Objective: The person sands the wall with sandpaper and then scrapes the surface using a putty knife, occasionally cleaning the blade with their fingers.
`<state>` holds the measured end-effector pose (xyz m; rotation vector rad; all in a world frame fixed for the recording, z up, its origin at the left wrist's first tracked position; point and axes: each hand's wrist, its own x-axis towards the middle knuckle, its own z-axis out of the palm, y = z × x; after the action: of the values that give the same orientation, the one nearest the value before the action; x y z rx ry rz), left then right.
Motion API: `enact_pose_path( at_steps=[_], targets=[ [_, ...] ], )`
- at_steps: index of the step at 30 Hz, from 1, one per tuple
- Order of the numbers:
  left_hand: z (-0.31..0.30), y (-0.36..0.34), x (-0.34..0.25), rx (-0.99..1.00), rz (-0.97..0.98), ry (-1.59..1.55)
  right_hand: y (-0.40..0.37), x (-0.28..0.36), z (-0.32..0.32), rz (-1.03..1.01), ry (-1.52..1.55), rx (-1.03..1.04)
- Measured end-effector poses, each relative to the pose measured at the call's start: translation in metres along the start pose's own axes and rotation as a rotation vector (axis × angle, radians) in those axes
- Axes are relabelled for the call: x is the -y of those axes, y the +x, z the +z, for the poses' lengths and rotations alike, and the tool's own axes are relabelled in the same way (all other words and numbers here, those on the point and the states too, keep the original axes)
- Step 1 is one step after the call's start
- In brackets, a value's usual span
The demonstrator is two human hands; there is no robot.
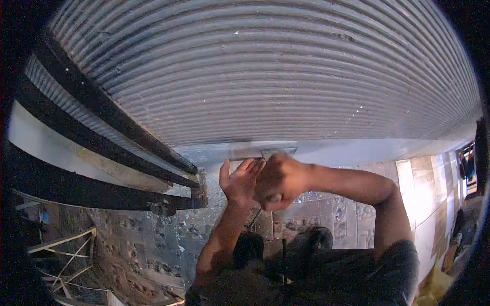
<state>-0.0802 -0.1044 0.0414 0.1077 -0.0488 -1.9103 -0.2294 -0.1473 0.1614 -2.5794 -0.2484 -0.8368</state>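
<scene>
1 flat, dark-edged piece shows just beyond your curled right hand; whether that hand grips it, I can't tell. Your left hand is open alongside. Steady wrists should help below the corrugated panel.

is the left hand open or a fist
Open: the left hand has its thumb apart and fingers loosely extended, partly hidden by the right hand.

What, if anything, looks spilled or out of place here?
Pale flecks lie scattered on the floor near the lowest dark beam. They look odd because they're uneven, seemingly not part of the tiling; possibly splatter or debris.
</scene>
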Motion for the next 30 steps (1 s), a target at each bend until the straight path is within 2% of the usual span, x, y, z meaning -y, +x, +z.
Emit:
enact_pose_path(
  at_steps=[3, 6, 7, 9, 12, 13, 15, 16, 17, 18, 22, 24, 28, 30],
  targets=[
    [0.003, -0.001, 0.002, -0.080, 0.020, -0.056, 0.003, 0.015, 0.013, 0.032, 0.057, -0.017],
    [-0.002, 0.001, 0.004, -0.155, 0.052, 0.011, 0.004, 0.020, 0.006, -0.081, 0.007, -0.012],
    [-0.002, 0.000, 0.004, -0.154, 0.049, 0.010, 0.001, 0.013, 0.005, -0.082, -0.071, 0.002],
    [-0.002, 0.000, 0.003, -0.018, 0.042, -0.056, 0.000, 0.009, 0.003, -0.084, -0.157, 0.017],
    [-0.004, 0.001, 0.000, -0.065, 0.031, -0.082, 0.006, 0.023, 0.002, -0.052, -0.099, -0.012],
    [-0.011, 0.001, 0.000, -0.064, 0.032, -0.081, 0.008, 0.032, -0.004, -0.095, -0.077, -0.044],
    [-0.023, -0.001, 0.003, 0.263, -0.022, -0.391, 0.001, 0.031, -0.003, -0.138, -0.051, -0.073],
    [-0.022, 0.001, 0.003, 0.267, -0.022, -0.392, -0.014, 0.015, 0.006, -0.130, 0.011, -0.053],
    [-0.011, 0.001, 0.004, 0.088, 0.024, -0.216, -0.012, 0.008, 0.004, -0.120, 0.073, -0.035],
    [-0.005, 0.000, 0.005, -0.094, 0.067, -0.038, -0.013, 0.002, -0.004, -0.115, -0.060, -0.023],
    [-0.004, -0.003, 0.004, -0.091, 0.062, -0.117, -0.004, 0.022, -0.006, -0.028, -0.013, -0.012],
    [0.006, -0.003, 0.006, -0.190, 0.112, -0.008, 0.001, 0.034, -0.018, -0.052, -0.028, -0.019],
    [0.014, -0.002, 0.011, -0.267, 0.128, -0.054, -0.024, 0.010, -0.008, -0.136, -0.174, -0.129],
    [0.007, -0.002, 0.010, -0.173, 0.115, -0.021, -0.044, -0.013, 0.006, 0.220, 0.018, 0.064]
  ],
)
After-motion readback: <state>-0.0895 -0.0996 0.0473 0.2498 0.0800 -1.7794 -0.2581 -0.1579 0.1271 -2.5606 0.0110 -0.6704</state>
